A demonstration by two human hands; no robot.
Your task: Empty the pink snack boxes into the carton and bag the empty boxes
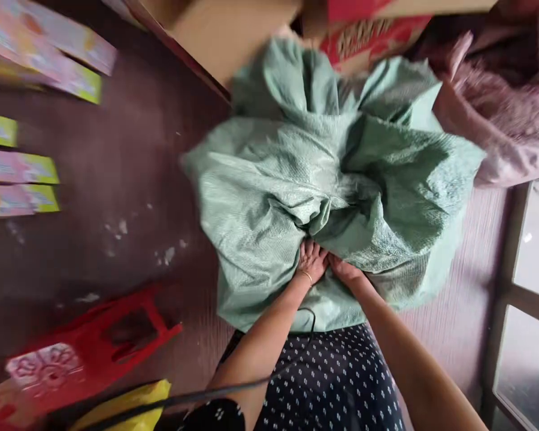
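Observation:
A big pale-green woven sack (260, 239) takes up the middle of the head view, its cloth gathered and twisted near the centre. My left hand (313, 262), with a thin bracelet at the wrist, is closed on the cloth just below the gathered part. Right beside it, my right hand (344, 269) grips the same area. Folds of the sack cover the fingertips of my left hand and most of the fingers of my right hand. A thin dark cord (312, 323) hangs in front of my left forearm.
Cardboard boxes (238, 36) stand behind the sack. A pinkish bag (507, 126) is at the upper right, a framed glass panel (527, 353) at the lower right. A red plastic stool (94, 347) and a yellow bag (130, 407) lie lower left; several colourful packets (9, 197) are farther left.

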